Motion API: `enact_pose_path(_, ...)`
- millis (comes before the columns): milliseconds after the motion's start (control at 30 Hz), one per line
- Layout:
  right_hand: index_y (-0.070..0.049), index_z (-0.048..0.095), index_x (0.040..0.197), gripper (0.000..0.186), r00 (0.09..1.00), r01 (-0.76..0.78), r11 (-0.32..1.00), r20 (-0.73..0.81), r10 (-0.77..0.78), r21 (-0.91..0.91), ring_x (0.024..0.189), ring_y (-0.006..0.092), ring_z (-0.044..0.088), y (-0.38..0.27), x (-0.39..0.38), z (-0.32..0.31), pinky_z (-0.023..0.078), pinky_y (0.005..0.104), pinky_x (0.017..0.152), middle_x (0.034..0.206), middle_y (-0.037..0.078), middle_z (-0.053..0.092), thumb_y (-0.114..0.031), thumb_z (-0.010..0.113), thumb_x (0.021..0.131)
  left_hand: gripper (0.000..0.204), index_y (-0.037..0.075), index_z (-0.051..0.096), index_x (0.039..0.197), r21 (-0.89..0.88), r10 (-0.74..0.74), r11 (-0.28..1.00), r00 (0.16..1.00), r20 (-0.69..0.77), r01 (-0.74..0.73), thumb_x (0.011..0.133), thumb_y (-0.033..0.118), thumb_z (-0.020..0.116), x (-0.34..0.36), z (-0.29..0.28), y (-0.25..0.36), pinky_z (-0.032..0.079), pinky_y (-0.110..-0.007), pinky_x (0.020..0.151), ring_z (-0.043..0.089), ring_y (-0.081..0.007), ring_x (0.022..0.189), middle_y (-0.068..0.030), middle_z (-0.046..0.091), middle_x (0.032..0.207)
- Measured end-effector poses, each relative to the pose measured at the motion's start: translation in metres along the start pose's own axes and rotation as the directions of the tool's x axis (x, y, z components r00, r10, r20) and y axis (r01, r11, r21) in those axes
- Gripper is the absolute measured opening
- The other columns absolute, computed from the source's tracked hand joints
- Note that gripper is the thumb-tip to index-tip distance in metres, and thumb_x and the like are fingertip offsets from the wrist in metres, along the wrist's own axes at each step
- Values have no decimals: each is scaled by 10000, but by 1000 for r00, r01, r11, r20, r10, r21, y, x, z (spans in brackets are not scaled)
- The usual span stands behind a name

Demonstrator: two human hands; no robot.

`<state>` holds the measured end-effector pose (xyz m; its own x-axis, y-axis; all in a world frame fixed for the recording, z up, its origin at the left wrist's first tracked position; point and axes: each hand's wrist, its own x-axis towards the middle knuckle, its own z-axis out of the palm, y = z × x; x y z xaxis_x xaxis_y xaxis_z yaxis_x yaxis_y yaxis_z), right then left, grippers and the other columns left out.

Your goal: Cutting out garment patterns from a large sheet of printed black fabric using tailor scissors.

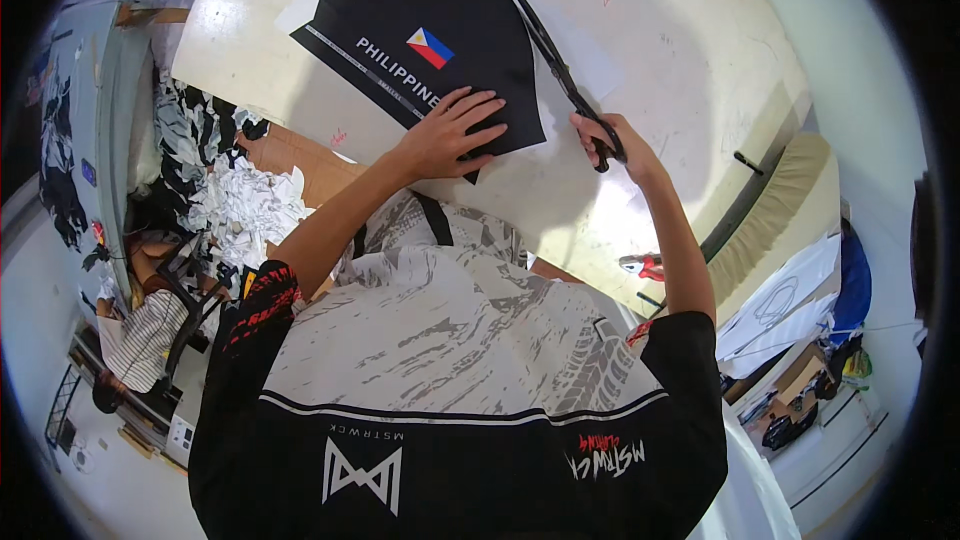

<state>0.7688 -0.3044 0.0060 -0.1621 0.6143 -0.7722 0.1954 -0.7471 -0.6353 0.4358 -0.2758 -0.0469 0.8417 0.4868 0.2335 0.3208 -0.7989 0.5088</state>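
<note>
A black fabric piece (400,5) with a curved top lies on the pale table (690,90). It bears a small flag print, white lettering and a grey band along its lower left edge. My left hand (458,132) rests flat on its lower part, fingers spread. My right hand (622,145) grips the handles of large black scissors (548,48). Their long blades lie alongside the curved right edge of the fabric and look nearly closed. White paper (590,60) shows past the fabric's right edge and at its upper left.
A red-handled hand tool (648,266) lies by my right forearm. Beyond it runs a long cream cloth-covered roll (775,205). White scraps (245,205) are heaped on the floor at the left, near a person in a striped shirt (145,340). White sheets (780,305) hang at the right.
</note>
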Motion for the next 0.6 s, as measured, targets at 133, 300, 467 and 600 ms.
enact_pose_path(133, -143, 554, 687, 493, 1000, -10, 992, -21, 8, -124, 530, 82, 534, -19, 7, -11, 406, 260, 526, 621, -41, 523, -493, 798, 935, 523, 115, 679, 1325, -10, 7, 1000, 1000, -27, -7, 854, 278, 837, -1, -2, 3, 344, -541, 1239, 475, -344, 1474, -140, 526, 1566)
enact_pose_path(300, -141, 564, 691, 462, 997, -26, 983, -70, 13, -184, 502, 59, 506, -19, 8, -24, 365, 245, 474, 614, -55, 508, -437, 838, 914, 502, 105, 686, 1312, -18, -4, 1000, 999, -41, 3, 858, 263, 830, 1, -3, 4, 346, -545, 1240, 475, -347, 1474, -146, 522, 1567)
enact_pose_path(467, -116, 572, 714, 489, 999, 2, 974, 53, 10, -226, 543, 94, 541, -26, 21, -47, 400, 273, 524, 636, -31, 520, -486, 781, 957, 501, 105, 685, 1319, -12, 2, 1000, 1000, -26, -3, 868, 272, 824, 2, -2, 3, 347, -541, 1243, 471, -346, 1480, -157, 519, 1568)
enact_pose_path(600, -110, 555, 720, 503, 996, 12, 950, 85, 15, -313, 565, 107, 534, -52, 28, -49, 399, 283, 548, 641, -26, 514, -495, 753, 976, 504, 110, 682, 1330, -11, -10, 1000, 1000, -14, 10, 876, 280, 822, 2, -4, 4, 347, -537, 1244, 469, -343, 1484, -154, 517, 1571)
